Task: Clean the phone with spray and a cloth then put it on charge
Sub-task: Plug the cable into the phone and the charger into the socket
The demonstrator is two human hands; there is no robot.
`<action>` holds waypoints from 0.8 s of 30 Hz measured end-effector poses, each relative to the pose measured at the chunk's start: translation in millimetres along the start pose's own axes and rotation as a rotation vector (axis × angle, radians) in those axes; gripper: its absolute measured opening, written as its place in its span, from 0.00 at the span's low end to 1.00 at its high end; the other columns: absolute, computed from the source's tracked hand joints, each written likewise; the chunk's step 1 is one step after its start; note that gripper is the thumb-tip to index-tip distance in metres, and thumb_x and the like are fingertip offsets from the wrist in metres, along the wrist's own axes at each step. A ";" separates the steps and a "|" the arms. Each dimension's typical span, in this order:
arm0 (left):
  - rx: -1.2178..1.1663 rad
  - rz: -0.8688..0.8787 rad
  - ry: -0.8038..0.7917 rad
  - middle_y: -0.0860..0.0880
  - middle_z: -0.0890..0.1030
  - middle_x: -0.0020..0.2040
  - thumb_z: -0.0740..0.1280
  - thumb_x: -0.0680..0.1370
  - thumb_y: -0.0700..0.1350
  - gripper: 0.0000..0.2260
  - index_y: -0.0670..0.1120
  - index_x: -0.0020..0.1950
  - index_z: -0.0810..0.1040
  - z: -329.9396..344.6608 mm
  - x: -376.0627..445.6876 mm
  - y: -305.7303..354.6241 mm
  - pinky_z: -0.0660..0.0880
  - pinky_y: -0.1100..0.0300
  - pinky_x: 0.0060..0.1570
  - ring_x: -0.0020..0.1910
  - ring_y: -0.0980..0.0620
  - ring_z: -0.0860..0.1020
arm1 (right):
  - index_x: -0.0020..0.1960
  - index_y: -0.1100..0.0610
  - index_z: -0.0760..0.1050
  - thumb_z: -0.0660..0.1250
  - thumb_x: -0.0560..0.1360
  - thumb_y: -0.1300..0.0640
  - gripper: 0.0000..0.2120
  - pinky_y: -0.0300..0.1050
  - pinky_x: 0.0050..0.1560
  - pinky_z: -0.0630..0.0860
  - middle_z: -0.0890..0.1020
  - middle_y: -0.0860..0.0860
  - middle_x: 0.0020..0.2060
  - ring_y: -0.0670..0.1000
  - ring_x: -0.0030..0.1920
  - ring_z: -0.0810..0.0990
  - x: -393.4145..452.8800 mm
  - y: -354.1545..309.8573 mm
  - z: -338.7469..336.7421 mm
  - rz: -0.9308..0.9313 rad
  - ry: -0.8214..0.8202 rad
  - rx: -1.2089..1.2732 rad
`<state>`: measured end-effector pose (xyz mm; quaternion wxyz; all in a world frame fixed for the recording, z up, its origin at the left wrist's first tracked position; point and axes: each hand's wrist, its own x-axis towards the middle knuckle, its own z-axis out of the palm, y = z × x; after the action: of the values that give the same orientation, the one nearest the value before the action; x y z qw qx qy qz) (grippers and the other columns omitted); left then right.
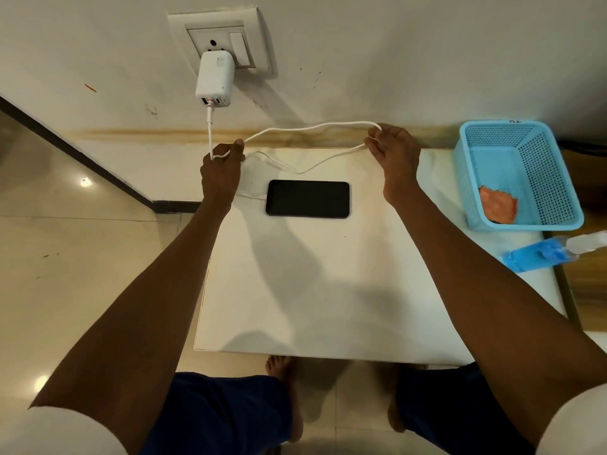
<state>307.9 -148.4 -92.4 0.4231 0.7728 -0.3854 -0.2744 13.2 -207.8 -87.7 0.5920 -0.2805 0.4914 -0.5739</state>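
1. On the desk (328,290): phone (307,198), face up, long axis left-right, cable (312,128) plugged at its left end.
2. Below our hands; left hand (221,172) nearer its plug end.
3. Grip: both pinched shut on the cable; right hand (394,152) holds the loop's far bend.
4. Charger (215,78): in wall socket.

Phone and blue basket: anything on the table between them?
Nothing rests there in the head view: bare white table runs from the phone to the blue basket. Only the right hand, holding the cable, hangs above it.
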 end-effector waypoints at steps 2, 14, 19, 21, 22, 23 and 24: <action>0.036 -0.009 0.004 0.50 0.84 0.52 0.63 0.79 0.58 0.16 0.49 0.56 0.83 0.9 -0.6 -0.9 0.67 0.63 0.48 0.56 0.49 0.79 | 0.51 0.64 0.79 0.69 0.77 0.65 0.04 0.51 0.61 0.80 0.81 0.58 0.47 0.53 0.49 0.81 0.3 3.7 -6.6 -0.040 -0.008 -0.127; 0.103 0.019 0.011 0.47 0.84 0.55 0.66 0.79 0.52 0.13 0.46 0.57 0.83 0.7 -4.1 -1.5 0.68 0.65 0.51 0.57 0.50 0.79 | 0.58 0.53 0.78 0.66 0.78 0.58 0.09 0.50 0.55 0.78 0.85 0.50 0.46 0.53 0.48 0.83 5.6 7.2 -29.1 -0.308 -0.032 -1.022; 0.174 0.022 -0.005 0.45 0.83 0.56 0.65 0.79 0.54 0.15 0.45 0.57 0.83 3.7 -3.7 0.1 0.71 0.60 0.54 0.58 0.45 0.78 | 0.56 0.50 0.80 0.63 0.79 0.56 0.08 0.49 0.57 0.76 0.82 0.49 0.55 0.54 0.56 0.80 1.9 8.1 -26.0 -0.389 -0.066 -1.319; 0.187 0.045 -0.016 0.45 0.84 0.54 0.65 0.79 0.55 0.15 0.46 0.56 0.83 3.5 -5.0 -0.7 0.71 0.60 0.52 0.57 0.46 0.79 | 0.57 0.51 0.80 0.62 0.80 0.55 0.09 0.51 0.57 0.76 0.80 0.52 0.57 0.56 0.57 0.78 0.6 8.1 -24.2 -0.394 -0.084 -1.383; 0.189 0.063 -0.020 0.46 0.84 0.54 0.65 0.79 0.55 0.15 0.47 0.56 0.83 3.0 -5.9 -1.0 0.70 0.60 0.52 0.56 0.46 0.79 | 0.58 0.51 0.80 0.62 0.81 0.54 0.10 0.51 0.57 0.76 0.78 0.53 0.57 0.57 0.57 0.77 0.4 7.9 -23.6 -0.392 -0.093 -1.403; 0.186 0.079 -0.024 0.47 0.84 0.54 0.65 0.79 0.56 0.15 0.47 0.56 0.83 2.5 -7.0 -1.5 0.71 0.60 0.52 0.56 0.46 0.79 | 0.58 0.50 0.79 0.62 0.81 0.53 0.10 0.51 0.57 0.76 0.78 0.54 0.58 0.57 0.58 0.77 0.3 7.9 -23.4 -0.390 -0.103 -1.415; 0.180 0.092 -0.029 0.48 0.84 0.54 0.64 0.79 0.56 0.15 0.47 0.56 0.83 1.9 -7.8 -1.5 0.71 0.59 0.53 0.56 0.47 0.79 | 0.58 0.50 0.79 0.62 0.81 0.52 0.10 0.51 0.57 0.76 0.77 0.54 0.59 0.57 0.58 0.76 0.0 8.2 -23.5 -0.391 -0.110 -1.421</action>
<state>302.8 -142.3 -93.9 0.3584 0.7850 -0.4497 -0.2303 -4.8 -200.9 -103.5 0.1784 -0.7071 0.6551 -0.1976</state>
